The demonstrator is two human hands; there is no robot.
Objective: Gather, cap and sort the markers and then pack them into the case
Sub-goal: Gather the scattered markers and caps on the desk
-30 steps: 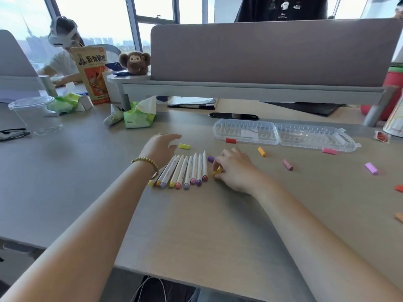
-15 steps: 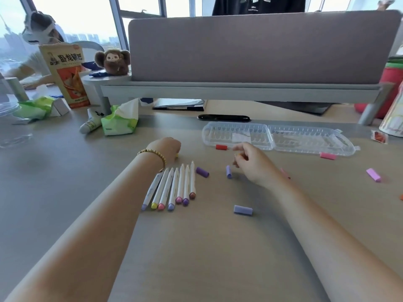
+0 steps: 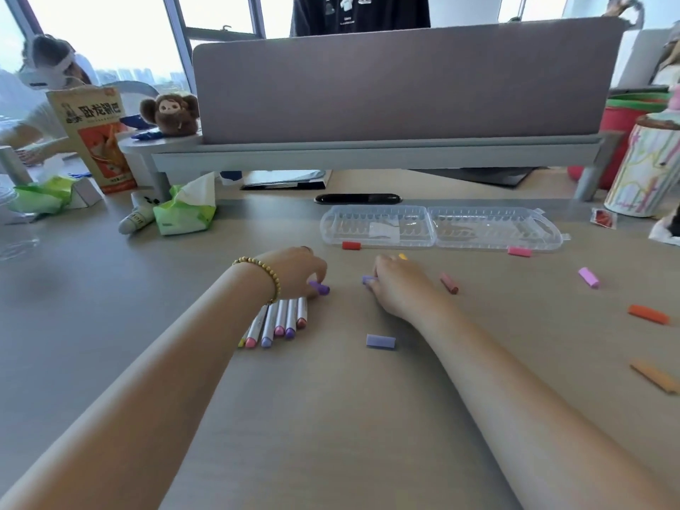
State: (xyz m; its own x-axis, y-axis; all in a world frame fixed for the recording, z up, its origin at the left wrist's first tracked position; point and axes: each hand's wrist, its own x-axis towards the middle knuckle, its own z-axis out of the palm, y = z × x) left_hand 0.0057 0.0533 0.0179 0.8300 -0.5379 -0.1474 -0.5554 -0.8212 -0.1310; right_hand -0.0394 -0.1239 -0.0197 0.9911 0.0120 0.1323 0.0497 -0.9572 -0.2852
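A purple cap (image 3: 319, 287) is pinched by the left hand (image 3: 298, 268) beside the markers (image 3: 281, 322). A lilac cap (image 3: 368, 279) is gripped under the right hand (image 3: 399, 285).

Office: desk divider (image 3: 404, 82), city-view windows (image 3: 110, 35)

— What's along the far edge of the pale wooden table (image 3: 331, 417)?

— A grey fabric divider screen (image 3: 401, 82) on a grey raised shelf (image 3: 368, 154), with a brown plush monkey toy (image 3: 170, 114) on the shelf's round left end.

— And on the left?

— A green tissue pack (image 3: 184, 211), just beside a small white tube (image 3: 137, 219) lying down, and an upright orange printed box (image 3: 96, 138) behind them.

— Anything on the right?

— A white paper-wrapped cylinder with coloured scribbles (image 3: 644, 171).
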